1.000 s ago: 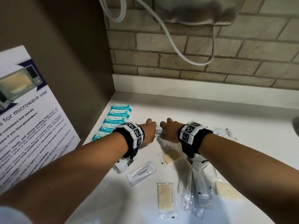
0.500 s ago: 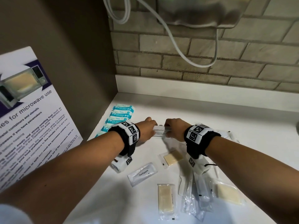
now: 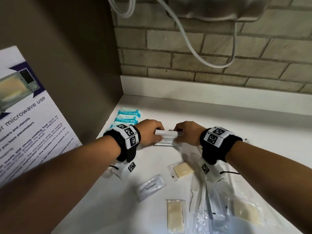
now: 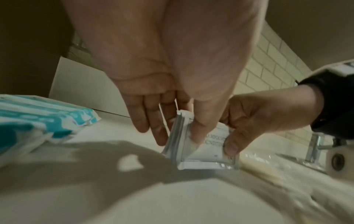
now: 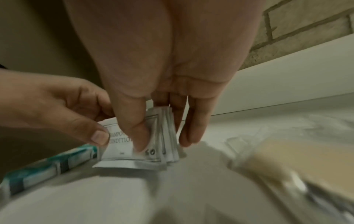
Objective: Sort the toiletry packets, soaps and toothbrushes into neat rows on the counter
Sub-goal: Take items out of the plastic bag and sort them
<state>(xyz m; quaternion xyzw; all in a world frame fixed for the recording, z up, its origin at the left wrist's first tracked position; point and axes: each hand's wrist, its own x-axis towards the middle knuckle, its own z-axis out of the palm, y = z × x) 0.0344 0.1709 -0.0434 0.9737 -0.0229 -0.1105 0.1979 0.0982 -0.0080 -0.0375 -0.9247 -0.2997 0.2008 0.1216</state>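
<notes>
Both hands on shampoo sachet stack [image 3: 168,137], mid-counter [image 3: 219,119]: left hand [image 3: 149,132] pinches one end, right hand [image 3: 189,133] the other. Done: teal packet row [image 3: 125,118] by wall. Left, approx.: soaps [image 3: 183,169], toothpaste sachet [image 3: 151,186], toothbrushes [image 3: 207,208], all loose.

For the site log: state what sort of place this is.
Probably a shared kitchenette or pantry corner, perhaps in a hostel or staff area. A poster on microwave use hangs on the side wall, a white counter runs beneath a brick-tile wall, and a tap shows beside it.
</notes>
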